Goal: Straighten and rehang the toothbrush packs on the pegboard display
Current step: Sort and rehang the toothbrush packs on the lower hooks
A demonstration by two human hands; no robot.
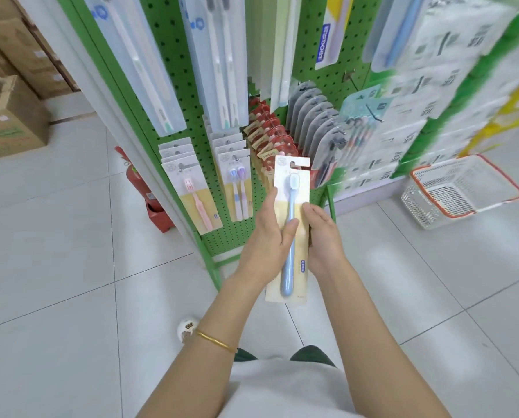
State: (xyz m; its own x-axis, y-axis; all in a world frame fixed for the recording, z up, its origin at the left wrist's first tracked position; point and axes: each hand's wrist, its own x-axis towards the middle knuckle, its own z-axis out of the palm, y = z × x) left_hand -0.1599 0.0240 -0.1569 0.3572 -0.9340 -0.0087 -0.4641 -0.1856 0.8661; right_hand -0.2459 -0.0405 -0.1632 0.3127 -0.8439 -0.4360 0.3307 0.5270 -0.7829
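Both hands are gripping one toothbrush pack in the head view, holding it upright in the air just in front of the lower part of the green pegboard. Her left hand is closing on the pack's left edge, thumb lying across the front over the blue brush handle, while the right hand is clamping the right edge with fingers curled behind the card. A gold bangle is sitting on the left forearm. On the pegboard, directly left of the held pack, a pink toothbrush pack is hanging at the front of a stacked row, and between it and the held pack a twin-brush pack is hanging on its own peg. Behind the held pack's top, a row of red-topped packs is crowding one hook, with a row of grey packs just right of it. Higher on the pegboard, long pale toothbrush packs are hanging. Left of the pegboard's foot a red fire extinguisher is standing on the tiled floor, and well to the right of the pegboard a white basket with a red rim is resting on the floor.
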